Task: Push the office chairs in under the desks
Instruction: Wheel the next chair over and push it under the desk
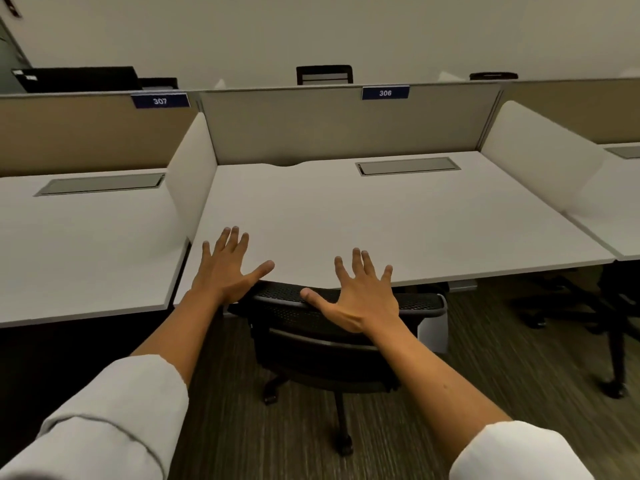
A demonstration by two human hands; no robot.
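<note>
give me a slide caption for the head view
Both open hands, left hand and right hand, at the mesh chair backrest, tucked against desk 306.

The office chair (332,327) stands at the front edge of the middle desk (381,220), its backrest top tucked just under that edge, toward 6 o'clock of the desktop. Both hands hover spread above the backrest, the left hand (227,268) at 9 o'clock and the right hand (362,296) at 3 o'clock. A cable hatch (408,166) lies in the desk at 1 o'clock, the partition panel (346,129) stands behind at 12 o'clock, and a neighbouring desk (86,244) lies at 9 o'clock.
</note>
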